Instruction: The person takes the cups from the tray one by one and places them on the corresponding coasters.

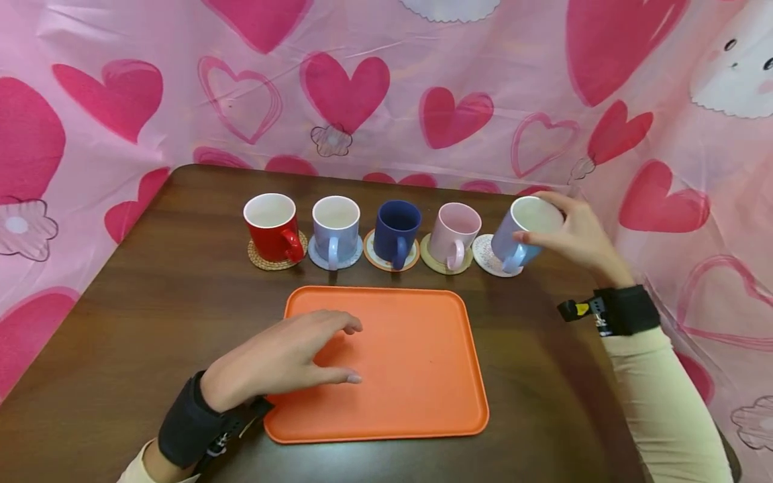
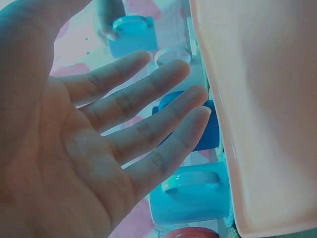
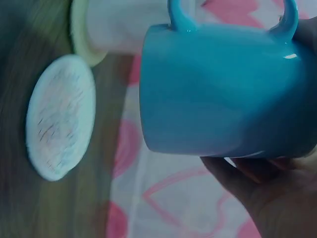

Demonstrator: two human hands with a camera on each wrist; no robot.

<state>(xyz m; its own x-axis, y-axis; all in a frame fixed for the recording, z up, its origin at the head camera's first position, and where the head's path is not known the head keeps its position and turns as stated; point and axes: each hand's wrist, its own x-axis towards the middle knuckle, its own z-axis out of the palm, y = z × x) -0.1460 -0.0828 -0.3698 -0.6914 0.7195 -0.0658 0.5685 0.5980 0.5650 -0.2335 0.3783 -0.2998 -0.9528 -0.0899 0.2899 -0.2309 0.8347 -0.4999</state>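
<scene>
My right hand grips a light blue mug near its rim, thumb on the near side. In the right wrist view this mug hangs clear of the round white speckled coaster. Its handle faces toward me in the head view. My left hand hovers over the left part of an orange tray, fingers spread and thumb apart, holding nothing. The left wrist view shows its bare palm beside the tray's rim.
Left of the lifted mug stand a pink mug, a dark blue mug, another light blue mug and a red mug, each on its own coaster. A heart-patterned pink curtain borders the brown table.
</scene>
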